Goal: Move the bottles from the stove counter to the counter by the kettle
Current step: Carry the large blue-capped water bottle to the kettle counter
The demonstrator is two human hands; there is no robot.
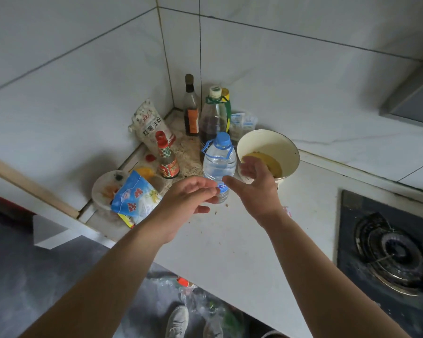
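The upright water bottle (219, 164) is being bracketed by the left hand (193, 195) and right hand (257, 185), both being held open, nothing gripped; the left looks nearer.

One camera, worn on the person's head, looks forward and down over both arms, close above the left hand (193, 193) and right hand (257, 184), facing the tiled corner (167, 69) beyond them.

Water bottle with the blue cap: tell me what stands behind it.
Directly behind the water bottle stands a bigger clear bottle with dark liquid and a white cap. Its base is covered by the water bottle.
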